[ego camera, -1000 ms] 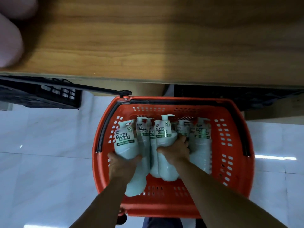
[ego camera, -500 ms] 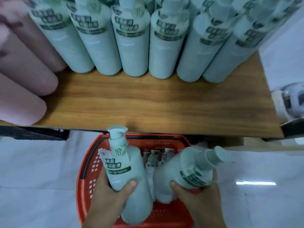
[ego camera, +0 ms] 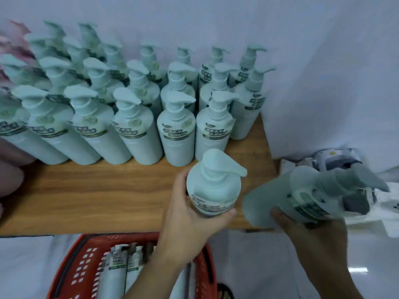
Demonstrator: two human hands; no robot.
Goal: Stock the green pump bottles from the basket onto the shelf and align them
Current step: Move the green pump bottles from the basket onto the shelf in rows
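The wooden shelf (ego camera: 97, 197) has room ahead of both hands; each grips a bottle, best set upright, labels forward.

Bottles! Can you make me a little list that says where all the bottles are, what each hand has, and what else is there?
left hand: holds an upright bottle over the shelf's front edge
right hand: holds a tilted bottle, pump pointing right, past the shelf's right end
shelf: wooden, rows of green bottles standing at the back
shelf front: bare wood
basket: red, below the shelf, more bottles inside
left edge: pink items, blurred
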